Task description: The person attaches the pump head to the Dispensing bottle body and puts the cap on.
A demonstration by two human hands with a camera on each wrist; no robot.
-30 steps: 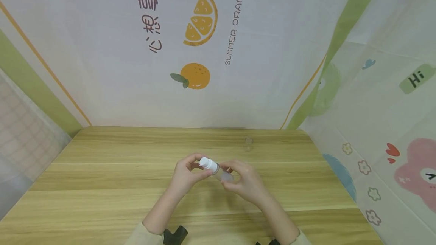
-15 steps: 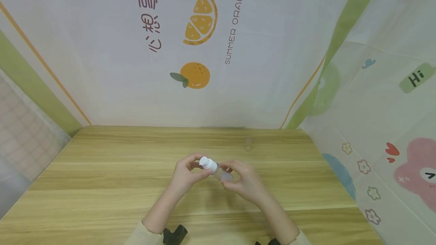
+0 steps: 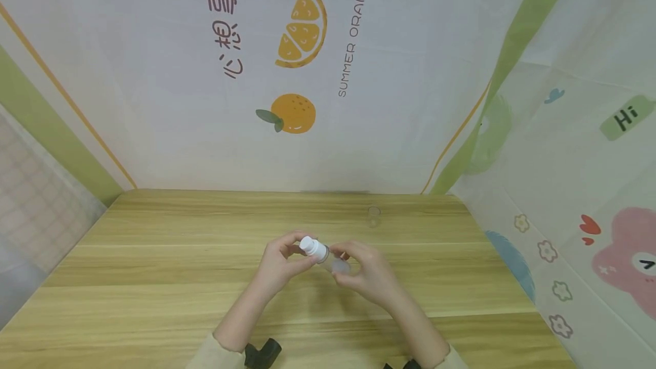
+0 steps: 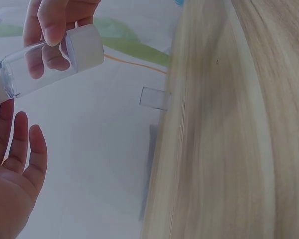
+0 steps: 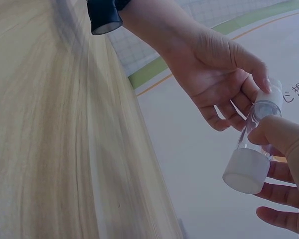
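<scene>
A clear pump bottle with a white pump head is held tilted above the table between both hands. My left hand pinches the white pump head between thumb and fingers. The right hand grips the clear body near its white base, which shows in the right wrist view. In the left wrist view, the right hand's fingertips show through the clear wall. A clear cap stands apart at the back of the table, beyond the right hand.
The wooden table stretches around both hands. A white printed curtain hangs along its back edge, another along the right. Black wrist mounts sit by the sleeves.
</scene>
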